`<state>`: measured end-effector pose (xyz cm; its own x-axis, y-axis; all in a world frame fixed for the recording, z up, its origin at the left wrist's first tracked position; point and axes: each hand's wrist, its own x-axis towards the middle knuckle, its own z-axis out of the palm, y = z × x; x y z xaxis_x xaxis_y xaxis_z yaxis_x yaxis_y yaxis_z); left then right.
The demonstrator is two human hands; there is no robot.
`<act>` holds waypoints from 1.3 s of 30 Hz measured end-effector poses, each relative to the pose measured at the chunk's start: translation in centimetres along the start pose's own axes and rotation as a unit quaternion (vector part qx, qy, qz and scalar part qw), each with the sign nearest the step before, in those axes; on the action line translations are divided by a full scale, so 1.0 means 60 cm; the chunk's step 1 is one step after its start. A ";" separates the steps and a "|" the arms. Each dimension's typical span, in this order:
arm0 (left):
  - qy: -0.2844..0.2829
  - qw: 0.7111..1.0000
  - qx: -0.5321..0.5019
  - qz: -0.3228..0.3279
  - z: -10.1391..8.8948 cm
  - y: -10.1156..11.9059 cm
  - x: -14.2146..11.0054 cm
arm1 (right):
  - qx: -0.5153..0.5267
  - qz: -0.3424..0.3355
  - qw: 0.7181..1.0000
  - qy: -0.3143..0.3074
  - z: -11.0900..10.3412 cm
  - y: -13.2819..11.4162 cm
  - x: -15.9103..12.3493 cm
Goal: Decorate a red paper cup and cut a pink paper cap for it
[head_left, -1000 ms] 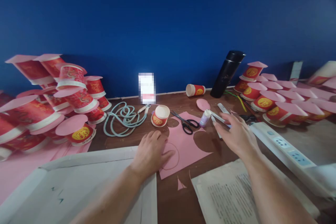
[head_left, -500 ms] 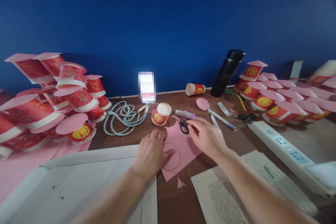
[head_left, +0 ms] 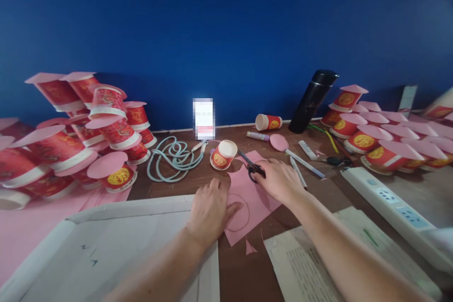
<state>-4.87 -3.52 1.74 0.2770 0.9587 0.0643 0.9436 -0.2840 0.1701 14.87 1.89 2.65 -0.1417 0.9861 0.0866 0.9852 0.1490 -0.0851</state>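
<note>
My left hand (head_left: 211,210) lies palm down at the left edge of a pink paper sheet (head_left: 258,198). Its thumb stretches out onto the sheet beside a drawn circle, apart from the other fingers. At the sheet's far right part, my right hand (head_left: 281,180) has its fingers closed on the handles of black scissors (head_left: 254,170). The blades point away and to the left, above a pink paper part. Just beyond my left hand is a red and white paper cup (head_left: 222,155). A pink paper scrap (head_left: 250,247) lies nearer to me.
Stacked red cups with pink tops (head_left: 113,132) stand left, more (head_left: 368,144) right. Behind are a blue cable (head_left: 173,158), a lit phone (head_left: 204,120), a lying cup (head_left: 269,122), a tube (head_left: 257,136) and a black flask (head_left: 313,101). A power strip (head_left: 392,203) lies right.
My right hand has lifted the scissors slightly, and their blades now show. The tube beside them has shifted farther back. My left hand stays on the sheet; the view has turned slightly left.
</note>
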 end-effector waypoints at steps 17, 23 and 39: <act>0.012 0.982 -0.188 -0.026 -0.004 -0.010 0.007 | 0.479 0.097 0.869 0.077 0.006 0.090 0.005; 0.093 0.932 -0.350 -0.029 -0.019 -0.002 0.008 | 0.687 0.063 0.724 -0.010 -0.008 0.081 0.001; 0.270 0.540 -0.782 -0.154 -0.041 0.003 0.070 | 0.756 0.049 0.652 0.010 -0.004 0.019 -0.028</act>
<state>-3.97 0.45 4.45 -0.3420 0.9397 0.0017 -0.4943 -0.1815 0.8501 16.28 0.38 2.66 -0.0688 0.9974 0.0190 -0.2350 0.0023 -0.9720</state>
